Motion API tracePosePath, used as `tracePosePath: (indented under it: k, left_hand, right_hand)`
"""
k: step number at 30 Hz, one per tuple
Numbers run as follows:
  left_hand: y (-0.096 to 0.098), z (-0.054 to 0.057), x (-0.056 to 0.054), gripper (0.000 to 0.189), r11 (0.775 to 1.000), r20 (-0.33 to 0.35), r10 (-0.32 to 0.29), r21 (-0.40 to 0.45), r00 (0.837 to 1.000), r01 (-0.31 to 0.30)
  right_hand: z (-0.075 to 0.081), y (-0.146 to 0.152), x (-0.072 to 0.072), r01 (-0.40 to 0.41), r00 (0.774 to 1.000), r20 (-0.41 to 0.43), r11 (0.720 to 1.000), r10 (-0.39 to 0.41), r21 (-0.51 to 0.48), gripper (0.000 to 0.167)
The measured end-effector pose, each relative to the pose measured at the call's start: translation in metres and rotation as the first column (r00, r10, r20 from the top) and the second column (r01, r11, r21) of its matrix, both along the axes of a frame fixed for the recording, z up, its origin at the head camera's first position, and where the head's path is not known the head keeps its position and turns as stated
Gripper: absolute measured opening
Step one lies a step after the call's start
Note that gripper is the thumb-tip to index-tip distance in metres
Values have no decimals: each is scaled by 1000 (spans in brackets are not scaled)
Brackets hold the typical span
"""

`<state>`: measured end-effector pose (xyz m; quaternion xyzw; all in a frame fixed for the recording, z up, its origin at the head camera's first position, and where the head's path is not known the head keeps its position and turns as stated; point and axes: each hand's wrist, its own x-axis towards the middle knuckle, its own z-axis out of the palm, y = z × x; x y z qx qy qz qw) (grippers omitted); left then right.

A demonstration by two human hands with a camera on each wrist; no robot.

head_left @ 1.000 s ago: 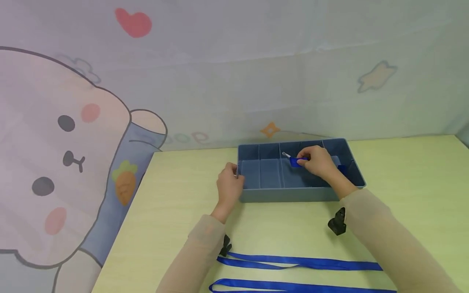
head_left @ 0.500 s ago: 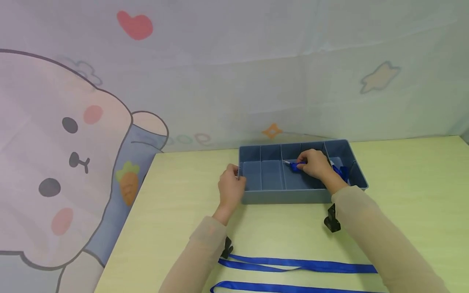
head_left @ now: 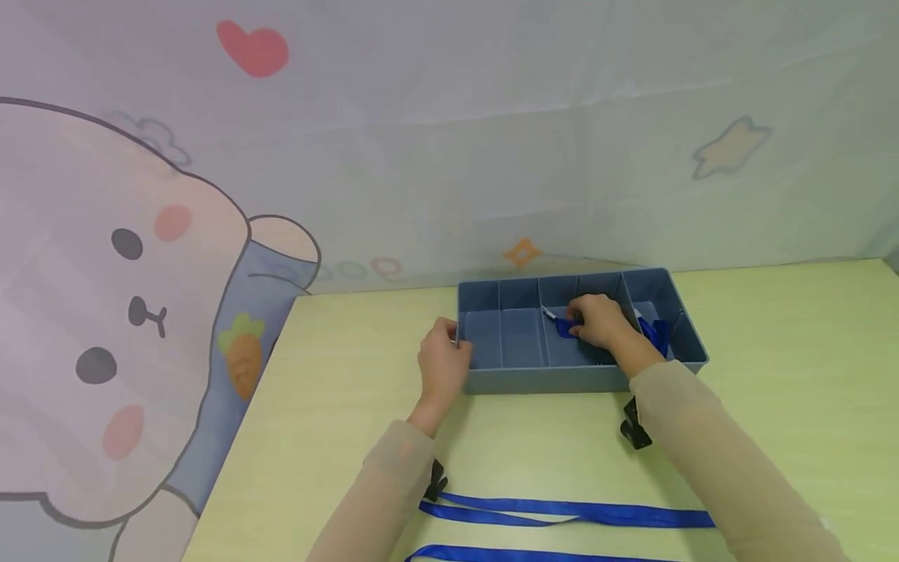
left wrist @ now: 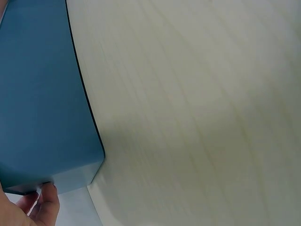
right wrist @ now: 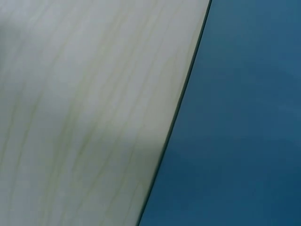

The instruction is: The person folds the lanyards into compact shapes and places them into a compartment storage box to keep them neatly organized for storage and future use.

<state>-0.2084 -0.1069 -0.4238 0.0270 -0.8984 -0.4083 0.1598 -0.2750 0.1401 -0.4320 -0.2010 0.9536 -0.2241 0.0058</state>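
A blue-grey divided box (head_left: 548, 381) stands toward the back of the table. My left hand (head_left: 444, 363) grips its left end wall, thumb on one side; the left wrist view shows the fingers (left wrist: 47, 202) curled at that end. Inside the middle compartment, my right hand (head_left: 600, 321) pinches a small folded blue lanyard (head_left: 564, 328) with a metal clip (head_left: 548, 314) pointing to the back left. Another bundled blue lanyard (head_left: 656, 336) lies in the right part of the box, partly behind my right wrist. The right wrist view shows only the box's side (right wrist: 235, 113) and the tabletop.
Two long blue lanyards (head_left: 632, 515) lie stretched across the table in front of the box, partly under my right sleeve (head_left: 730, 453). The fabric backdrop (head_left: 449, 156) rises right behind the box. Black wrist mounts (head_left: 635, 425) hang below both forearms.
My right hand has lowered into the box with the folded lanyard and turned slightly. More of the bundled lanyard on the right shows now. My left hand keeps its grip on the box's end.
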Motion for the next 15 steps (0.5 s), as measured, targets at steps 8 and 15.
tracePosePath:
  k: [8,15]
  left_hand:
    - [0,2,1,20,1000,-4,-2,2,1000,2]
    - [0,3,0,20,1000,1,0,9,1000,0]
  right_hand:
    - [-2,1,-4,84,996,12,996,-85,43,22]
    - [-1,-1,-3,92,995,40,995,-93,30,42]
